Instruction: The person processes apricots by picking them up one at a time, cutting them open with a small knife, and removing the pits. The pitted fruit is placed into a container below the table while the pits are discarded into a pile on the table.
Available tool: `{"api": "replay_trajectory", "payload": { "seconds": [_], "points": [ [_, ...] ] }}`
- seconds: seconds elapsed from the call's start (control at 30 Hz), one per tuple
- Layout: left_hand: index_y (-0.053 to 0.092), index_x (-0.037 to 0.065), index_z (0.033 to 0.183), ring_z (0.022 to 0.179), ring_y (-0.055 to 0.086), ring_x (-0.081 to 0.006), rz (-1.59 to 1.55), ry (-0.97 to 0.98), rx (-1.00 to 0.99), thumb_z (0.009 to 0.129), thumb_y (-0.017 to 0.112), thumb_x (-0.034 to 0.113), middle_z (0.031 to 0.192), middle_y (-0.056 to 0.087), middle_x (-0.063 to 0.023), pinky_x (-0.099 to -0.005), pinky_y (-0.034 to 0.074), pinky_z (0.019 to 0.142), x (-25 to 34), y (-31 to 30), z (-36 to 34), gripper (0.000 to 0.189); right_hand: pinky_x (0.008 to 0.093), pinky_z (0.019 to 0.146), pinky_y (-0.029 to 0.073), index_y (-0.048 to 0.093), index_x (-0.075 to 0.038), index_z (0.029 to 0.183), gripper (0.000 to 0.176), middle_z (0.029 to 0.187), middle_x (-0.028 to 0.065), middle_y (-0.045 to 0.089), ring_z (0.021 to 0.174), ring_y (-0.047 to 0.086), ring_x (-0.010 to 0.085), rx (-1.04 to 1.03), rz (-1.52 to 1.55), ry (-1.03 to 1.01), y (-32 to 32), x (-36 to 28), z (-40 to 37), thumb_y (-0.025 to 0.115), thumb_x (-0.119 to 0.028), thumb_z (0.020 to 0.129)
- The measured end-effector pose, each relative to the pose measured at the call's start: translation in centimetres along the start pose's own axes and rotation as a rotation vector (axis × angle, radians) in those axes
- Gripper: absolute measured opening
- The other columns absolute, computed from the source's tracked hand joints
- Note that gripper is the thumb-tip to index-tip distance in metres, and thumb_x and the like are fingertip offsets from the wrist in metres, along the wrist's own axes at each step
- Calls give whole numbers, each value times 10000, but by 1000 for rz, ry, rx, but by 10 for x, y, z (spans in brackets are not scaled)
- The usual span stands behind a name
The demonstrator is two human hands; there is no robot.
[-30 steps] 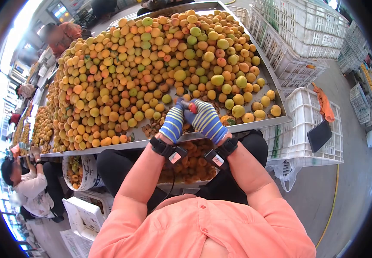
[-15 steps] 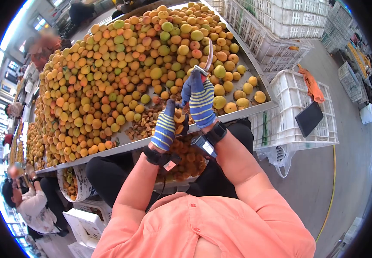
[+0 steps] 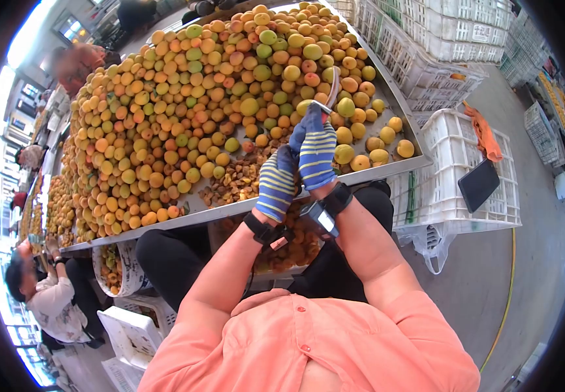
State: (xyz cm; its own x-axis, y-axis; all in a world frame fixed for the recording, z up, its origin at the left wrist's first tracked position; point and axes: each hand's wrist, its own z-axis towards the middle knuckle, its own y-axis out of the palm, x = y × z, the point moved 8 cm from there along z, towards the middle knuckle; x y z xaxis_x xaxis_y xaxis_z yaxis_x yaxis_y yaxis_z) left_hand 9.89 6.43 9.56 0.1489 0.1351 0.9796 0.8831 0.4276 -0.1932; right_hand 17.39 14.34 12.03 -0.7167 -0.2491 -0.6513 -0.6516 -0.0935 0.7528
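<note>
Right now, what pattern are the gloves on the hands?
Gloves: blue with yellow stripes; head view.

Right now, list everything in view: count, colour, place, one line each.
round apricots: many, yellow-orange, some green, heaped on the table
sheet-metal sorting table: one, grey, in front of the person
brown apricot pits: one pile, at the table's near edge
white slatted plastic crates: several, stacked at right
orange cloth: one, on a crate
dark flat tablet: one, black, on the nearest crate
white bucket: one, under the table, left
seated co-worker: one, white top, lower left
curved metal knife: one, silvery, in the right hand
left hand: blue-and-yellow striped glove, fingers curled, hold unclear
right hand: same glove, fingers gripping the knife
</note>
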Motion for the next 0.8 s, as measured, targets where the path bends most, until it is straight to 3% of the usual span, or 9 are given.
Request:
{"api": "replay_trajectory", "payload": {
  "seconds": [0.07, 0.2, 0.3, 0.33, 0.43, 0.5, 0.6, 0.7, 0.8],
  "points": [
    [573, 9, 840, 513, 452, -192, 129, 153, 51, 962, 451, 283, 593, 507, -81, -328, 377, 460, -12, -5, 5, 323, 239, 366, 184, 360, -195, 643, 405, 504, -84, 265, 382, 242, 56, 50, 76, 102, -8, 10, 2, 524, -413, 941],
    [507, 122, 671, 381, 346, -58, -254, -32, 82, 960, 462, 435, 493, 389, 60, -227, 234, 343, -33, -7, 12, 428, 258, 353, 200, 362, -198, 649, 422, 486, -82, 260, 360, 233, 82, 157, 244, 300, -18, 33, 6, 540, -474, 914],
    [534, 40, 884, 552, 415, -100, -264, 57, 5, 968, 468, 320, 607, 463, 6, -282, 369, 489, -32, -8, 6, 300, 255, 360, 206, 365, -197, 677, 412, 497, -82, 245, 369, 227, 80, 219, 336, 329, -23, 44, 8, 569, -482, 892],
    [535, 54, 881, 606, 414, -73, -306, 8, -25, 978, 446, 341, 653, 480, 23, -253, 376, 529, -43, -8, 7, 316, 253, 364, 207, 346, -202, 653, 435, 500, -78, 250, 377, 225, 81, 247, 324, 357, -26, 47, 7, 572, -490, 887],
    [532, 58, 894, 649, 425, -70, -226, 209, 56, 983, 434, 347, 708, 500, 3, -248, 386, 559, -44, -12, 12, 318, 256, 368, 209, 323, -205, 625, 459, 500, -74, 246, 377, 221, 88, 265, 334, 384, -27, 51, 8, 570, -491, 887],
    [486, 58, 1022, 728, 463, -60, -313, 154, -123, 952, 530, 262, 807, 515, 3, -224, 421, 630, -28, -5, 5, 220, 283, 369, 210, 300, -208, 603, 485, 500, -74, 242, 373, 220, 97, 272, 365, 412, -27, 54, 8, 574, -499, 878],
    [398, 56, 1175, 841, 502, -65, -278, 124, -269, 901, 605, 135, 948, 507, -4, -218, 458, 732, -2, 1, -7, 353, 285, 372, 195, 334, -228, 603, 442, 495, -86, 213, 383, 229, 96, 319, 359, 453, -26, 54, 5, 530, -484, 905],
    [399, 59, 1188, 897, 493, -83, -314, 82, -349, 894, 597, 105, 1037, 493, -20, -213, 451, 771, 0, -1, -13, 357, 285, 376, 171, 315, -223, 602, 451, 496, -82, 198, 384, 203, 96, 241, 359, 487, -17, 51, 2, 518, -469, 920],
    [395, 60, 1224, 918, 496, -100, -183, 215, -347, 868, 601, 42, 1059, 497, -37, -225, 450, 794, 5, -5, -17, 411, 286, 386, 181, 338, -202, 651, 418, 514, -72, 225, 394, 218, 100, 227, 389, 503, -12, 47, -4, 532, -454, 922]
  ]
}}
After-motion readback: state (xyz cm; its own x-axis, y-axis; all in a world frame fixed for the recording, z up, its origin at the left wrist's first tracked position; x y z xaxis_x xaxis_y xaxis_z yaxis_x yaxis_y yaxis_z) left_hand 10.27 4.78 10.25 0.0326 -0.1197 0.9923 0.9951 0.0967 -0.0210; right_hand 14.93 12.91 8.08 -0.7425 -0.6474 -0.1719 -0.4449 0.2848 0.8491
